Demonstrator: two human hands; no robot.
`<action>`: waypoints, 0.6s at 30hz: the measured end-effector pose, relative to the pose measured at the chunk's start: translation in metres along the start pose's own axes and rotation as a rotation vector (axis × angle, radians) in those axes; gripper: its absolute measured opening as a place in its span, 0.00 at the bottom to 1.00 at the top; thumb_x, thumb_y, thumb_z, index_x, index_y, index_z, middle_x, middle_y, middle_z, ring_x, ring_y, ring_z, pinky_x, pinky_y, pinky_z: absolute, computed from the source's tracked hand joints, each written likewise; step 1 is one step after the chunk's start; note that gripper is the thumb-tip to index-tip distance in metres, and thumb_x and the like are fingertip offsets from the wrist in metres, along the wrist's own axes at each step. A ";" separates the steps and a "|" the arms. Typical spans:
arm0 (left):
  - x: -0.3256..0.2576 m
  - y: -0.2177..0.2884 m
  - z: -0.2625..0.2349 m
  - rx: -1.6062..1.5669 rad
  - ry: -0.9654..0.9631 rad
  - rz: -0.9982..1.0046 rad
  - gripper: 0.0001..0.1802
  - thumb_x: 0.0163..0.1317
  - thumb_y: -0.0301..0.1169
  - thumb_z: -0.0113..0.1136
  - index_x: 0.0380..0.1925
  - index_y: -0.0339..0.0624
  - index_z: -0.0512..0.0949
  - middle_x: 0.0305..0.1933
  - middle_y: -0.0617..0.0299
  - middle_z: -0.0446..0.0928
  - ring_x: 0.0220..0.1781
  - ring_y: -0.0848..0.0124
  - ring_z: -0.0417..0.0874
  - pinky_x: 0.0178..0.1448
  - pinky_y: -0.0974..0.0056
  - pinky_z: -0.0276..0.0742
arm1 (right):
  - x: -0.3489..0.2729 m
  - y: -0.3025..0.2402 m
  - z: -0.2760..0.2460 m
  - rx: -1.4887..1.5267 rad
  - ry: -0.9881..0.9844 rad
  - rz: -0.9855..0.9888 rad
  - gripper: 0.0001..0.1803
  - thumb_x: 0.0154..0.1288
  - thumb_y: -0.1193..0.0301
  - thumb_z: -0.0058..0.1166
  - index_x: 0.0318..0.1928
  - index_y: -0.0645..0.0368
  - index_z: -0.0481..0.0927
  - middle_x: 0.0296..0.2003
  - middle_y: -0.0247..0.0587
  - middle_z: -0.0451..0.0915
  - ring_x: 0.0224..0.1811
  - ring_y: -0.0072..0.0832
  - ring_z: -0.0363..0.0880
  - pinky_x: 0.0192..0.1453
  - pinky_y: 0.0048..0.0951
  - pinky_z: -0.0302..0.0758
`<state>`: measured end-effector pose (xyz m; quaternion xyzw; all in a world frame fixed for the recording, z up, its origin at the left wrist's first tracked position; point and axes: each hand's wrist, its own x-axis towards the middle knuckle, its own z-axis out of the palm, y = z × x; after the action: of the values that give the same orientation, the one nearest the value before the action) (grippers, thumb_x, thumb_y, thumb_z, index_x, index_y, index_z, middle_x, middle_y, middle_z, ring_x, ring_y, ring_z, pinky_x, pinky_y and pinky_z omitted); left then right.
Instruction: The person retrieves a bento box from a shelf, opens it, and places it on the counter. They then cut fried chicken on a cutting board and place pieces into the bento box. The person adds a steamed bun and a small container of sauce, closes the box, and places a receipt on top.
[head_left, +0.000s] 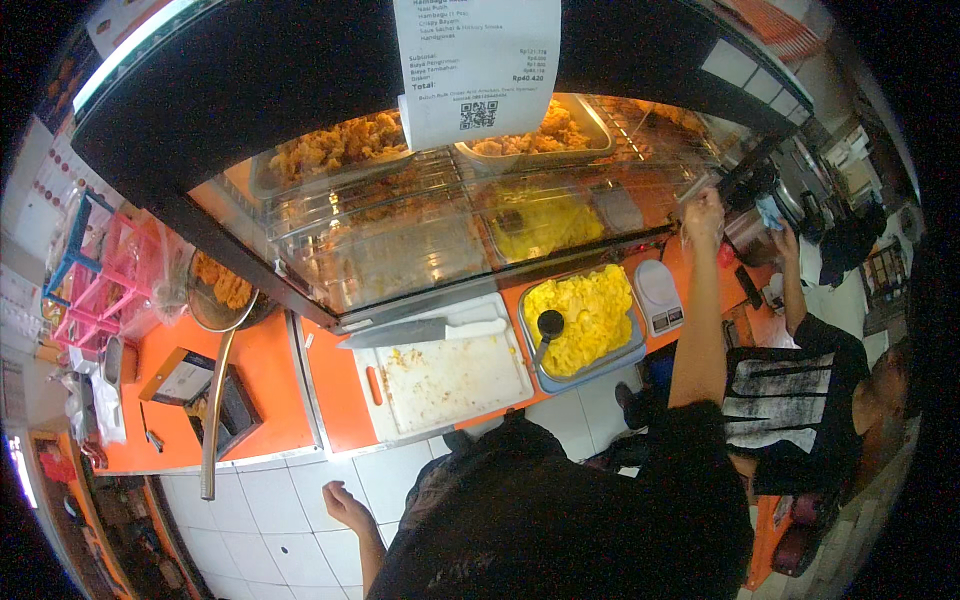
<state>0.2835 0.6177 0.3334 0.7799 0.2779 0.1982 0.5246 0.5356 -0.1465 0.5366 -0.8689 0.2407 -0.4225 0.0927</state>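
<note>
My right hand (702, 217) is raised at the right end of a glass-fronted warming cabinet (400, 262), its fingers closed round a short, pale bar-like piece I cannot make out. Low on the left, over the floor, my left hand (347, 506) hangs empty with loosely bent fingers. In front of the cabinet lies a white cutting board (455, 385) with crumbs and a knife (420, 332) along its far edge. Beside it stands a tub of yellow scrambled-egg-like food (590, 305), a black scoop (549, 325) resting in it. Inside the cabinet sit trays of fried food (335, 145).
A kitchen scale (658, 290) stands right of the tub. At the left are a long-handled strainer (222, 290) with fried pieces, an opened black box (225, 410) and pink baskets (115, 265). A printed receipt (480, 70) hangs above. A co-worker (800, 385) is close on my right.
</note>
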 end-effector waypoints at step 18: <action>0.277 0.069 0.027 -1.651 -0.737 -0.732 0.44 0.71 0.63 0.46 0.66 0.31 0.65 0.53 0.45 0.78 0.47 0.60 0.84 0.51 0.64 0.85 | -0.253 -0.032 -0.053 0.377 -0.568 0.289 0.17 0.71 0.70 0.53 0.58 0.59 0.76 0.51 0.41 0.79 0.54 0.34 0.76 0.59 0.34 0.74</action>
<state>0.5276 0.7562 0.3922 0.0455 0.0951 -0.1010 0.9893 0.3718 0.0086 0.4069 -0.8762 0.2435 -0.1841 0.3730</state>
